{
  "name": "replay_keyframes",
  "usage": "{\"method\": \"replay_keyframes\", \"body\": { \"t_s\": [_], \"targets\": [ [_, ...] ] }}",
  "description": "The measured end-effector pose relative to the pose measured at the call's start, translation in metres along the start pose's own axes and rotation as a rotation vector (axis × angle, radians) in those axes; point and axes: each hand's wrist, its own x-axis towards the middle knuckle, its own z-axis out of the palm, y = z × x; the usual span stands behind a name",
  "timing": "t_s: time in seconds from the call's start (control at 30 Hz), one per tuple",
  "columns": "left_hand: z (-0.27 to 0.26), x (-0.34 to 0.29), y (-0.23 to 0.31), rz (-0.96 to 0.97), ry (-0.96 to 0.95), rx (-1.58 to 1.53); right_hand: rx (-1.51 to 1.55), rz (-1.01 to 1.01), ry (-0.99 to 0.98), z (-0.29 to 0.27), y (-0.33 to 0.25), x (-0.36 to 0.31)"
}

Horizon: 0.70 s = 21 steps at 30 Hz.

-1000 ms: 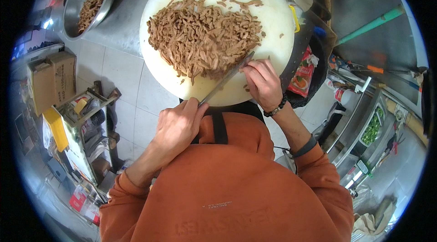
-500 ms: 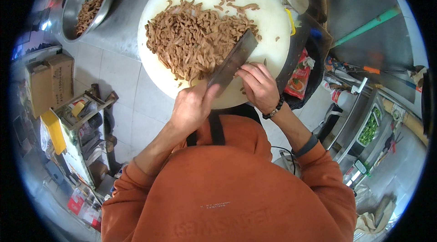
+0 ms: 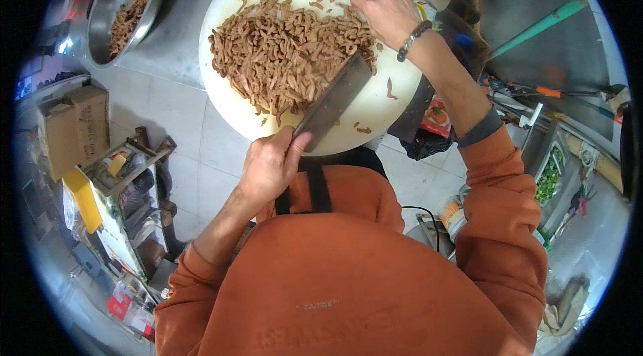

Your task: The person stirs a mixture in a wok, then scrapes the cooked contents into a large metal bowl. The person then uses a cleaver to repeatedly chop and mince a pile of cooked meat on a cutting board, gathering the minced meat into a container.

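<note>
My left hand [image 3: 271,163] grips a broad dark cleaver [image 3: 335,101] at its near end. The blade stands on edge along the right side of a heap of brown cooked meat strips [image 3: 281,54]. Under them is a round white cutting board [image 3: 382,111]. At the board's far right my right hand [image 3: 388,13] reaches in, fingers curled down beside a few meat strips by the heap's edge; what lies under its fingertips is hidden. Several loose strips lie beyond the heap, and a few more are right of the blade.
On the metal counter [image 3: 184,41] at far left stands a steel bowl [image 3: 151,14] with more meat strips. A cardboard box [image 3: 77,125] and a cluttered shelf [image 3: 137,182] are at left. To the right are a green pole [image 3: 536,29] and a tray of chopped greens [image 3: 549,178].
My right hand has moved from beside the blade to the board's far right edge. The cleaver stays next to the heap in my left hand, shifted slightly nearer.
</note>
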Motion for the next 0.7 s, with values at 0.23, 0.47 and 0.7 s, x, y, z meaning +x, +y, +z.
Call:
{"method": "replay_keyframes", "body": {
  "t_s": [0.23, 0.47, 0.7],
  "targets": [
    [-0.002, 0.004, -0.004, -0.043, 0.058, 0.002, 0.296, 0.29, 0.201, -0.04, -0.032, -0.05],
    [-0.003, 0.003, -0.002, -0.072, 0.013, 0.004, 0.338, 0.099, 0.258, -0.014, -0.132, -0.122],
    [-0.008, -0.009, 0.02, -0.073, -0.036, 0.047, 0.383, 0.24, 0.25, -0.005, -0.146, -0.131]
  ]
}}
